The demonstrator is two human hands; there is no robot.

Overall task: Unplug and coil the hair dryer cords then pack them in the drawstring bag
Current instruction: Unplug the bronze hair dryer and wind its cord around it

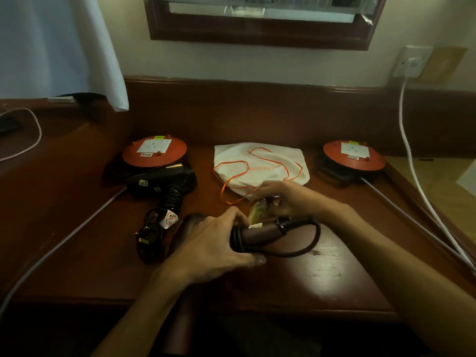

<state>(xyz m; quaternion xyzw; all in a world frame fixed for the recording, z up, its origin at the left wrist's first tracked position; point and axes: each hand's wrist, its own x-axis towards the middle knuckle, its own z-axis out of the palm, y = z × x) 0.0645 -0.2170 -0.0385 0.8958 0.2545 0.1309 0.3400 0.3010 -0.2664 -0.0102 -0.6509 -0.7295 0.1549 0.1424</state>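
My left hand (213, 243) grips a dark maroon hair dryer (257, 234) by its handle, where several turns of black cord (306, 243) are wound. A loop of that cord hangs off to the right. My right hand (280, 199) pinches the cord's end with a yellowish tag (256, 211), just above the handle. A second, black hair dryer (164, 180) lies at the left with its cord bundled and its plug (144, 240) free on the desk. The white drawstring bag (260, 166) with orange strings lies flat behind my hands.
Two red round socket reels stand on the brown desk (322, 279), one at left (154, 152) and one at right (354, 158), each with a grey cable running off. A white cable (409, 155) drops from a wall socket (412, 61) at right. A mirror frame hangs above.
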